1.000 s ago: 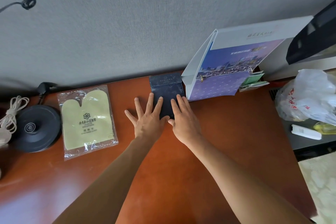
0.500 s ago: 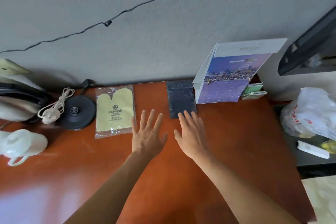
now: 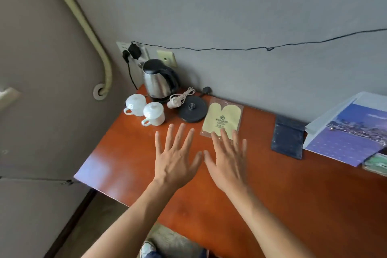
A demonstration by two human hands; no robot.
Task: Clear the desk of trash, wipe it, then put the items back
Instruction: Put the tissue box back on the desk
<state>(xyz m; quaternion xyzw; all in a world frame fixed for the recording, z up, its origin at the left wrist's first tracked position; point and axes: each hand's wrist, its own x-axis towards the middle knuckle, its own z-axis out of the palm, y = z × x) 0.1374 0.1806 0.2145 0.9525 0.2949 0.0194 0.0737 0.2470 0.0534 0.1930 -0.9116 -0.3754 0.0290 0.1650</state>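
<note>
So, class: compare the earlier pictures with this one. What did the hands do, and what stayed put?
Both hands let go of the dark blue folder and moved left along the desk. The left hand and right hand now hover open, the right fingertips over the packaged yellow cloth. Folder, cloth, kettle base and brochure kept their places.

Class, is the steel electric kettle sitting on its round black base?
No: the steel electric kettle stands on the desk behind the round black base, which is bare.
</note>
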